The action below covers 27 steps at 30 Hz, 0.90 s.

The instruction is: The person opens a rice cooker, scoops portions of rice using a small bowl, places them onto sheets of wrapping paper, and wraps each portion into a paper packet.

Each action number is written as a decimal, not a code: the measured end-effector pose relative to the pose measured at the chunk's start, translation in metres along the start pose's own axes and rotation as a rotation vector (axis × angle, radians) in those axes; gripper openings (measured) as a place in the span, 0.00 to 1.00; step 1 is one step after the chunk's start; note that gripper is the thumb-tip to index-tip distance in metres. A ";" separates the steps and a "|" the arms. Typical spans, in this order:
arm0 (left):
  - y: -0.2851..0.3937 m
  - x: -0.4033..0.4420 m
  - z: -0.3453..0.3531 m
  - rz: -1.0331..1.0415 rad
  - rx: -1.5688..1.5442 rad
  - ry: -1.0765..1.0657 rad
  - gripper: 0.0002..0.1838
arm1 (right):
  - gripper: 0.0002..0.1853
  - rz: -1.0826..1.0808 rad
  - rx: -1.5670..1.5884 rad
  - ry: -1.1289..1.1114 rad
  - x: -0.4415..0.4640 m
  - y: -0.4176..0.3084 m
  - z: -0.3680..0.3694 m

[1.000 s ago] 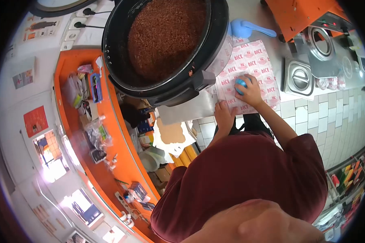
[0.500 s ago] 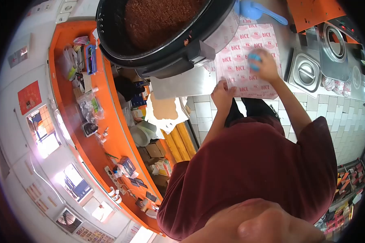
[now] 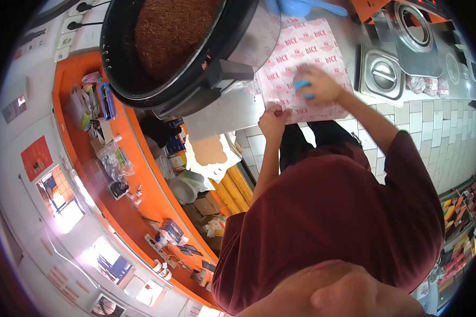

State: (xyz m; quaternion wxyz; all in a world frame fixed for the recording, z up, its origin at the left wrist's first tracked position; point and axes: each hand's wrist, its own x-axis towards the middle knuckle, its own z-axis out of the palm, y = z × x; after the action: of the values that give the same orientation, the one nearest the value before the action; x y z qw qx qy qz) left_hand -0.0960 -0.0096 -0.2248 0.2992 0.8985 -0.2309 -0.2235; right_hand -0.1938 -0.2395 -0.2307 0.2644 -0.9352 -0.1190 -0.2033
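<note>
A stack of white wrapping paper (image 3: 280,58) printed in red with "RICE" lies on the metal counter in front of me. My left hand (image 3: 273,120) is closed at its near left corner, fingers pinching the paper's edge. Over the right part of the sheet, my right hand (image 3: 325,87) is curled around a small bright blue object (image 3: 302,89); motion blur hides what kind it is. To the left stands a large black cooker pot (image 3: 166,87) filled with reddish-brown cooked rice (image 3: 172,39). Beyond the paper lies a light blue scoop (image 3: 296,7).
A lidded steel container (image 3: 382,76) sits right of the paper, beside a machine with a round opening (image 3: 411,26). Orange shelving (image 3: 137,158) with bags and boxes runs along the left. A grey bin (image 3: 184,189) stands below the counter.
The whole view has shifted, with the pot and paper now farther left. My right hand has moved slightly towards me across the paper. My left fingers have drawn together at the paper's corner.
</note>
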 end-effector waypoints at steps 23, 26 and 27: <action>0.007 -0.017 -0.009 -0.265 -0.696 -0.380 0.18 | 0.22 0.386 -0.154 0.640 0.015 -0.014 -0.079; -0.005 -0.013 0.000 -0.342 -0.740 -0.413 0.18 | 0.21 0.560 -0.200 0.643 -0.017 0.039 -0.088; -0.010 -0.013 0.003 -0.373 -0.784 -0.434 0.19 | 0.21 0.616 -0.184 0.635 -0.025 0.055 -0.086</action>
State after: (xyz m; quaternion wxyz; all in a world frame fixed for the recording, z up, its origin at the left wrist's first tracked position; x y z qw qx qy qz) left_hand -0.1051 0.0028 -0.2300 0.5151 0.6768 -0.0215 -0.5255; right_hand -0.2254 -0.3350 -0.1992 0.2516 -0.8380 0.2703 -0.4017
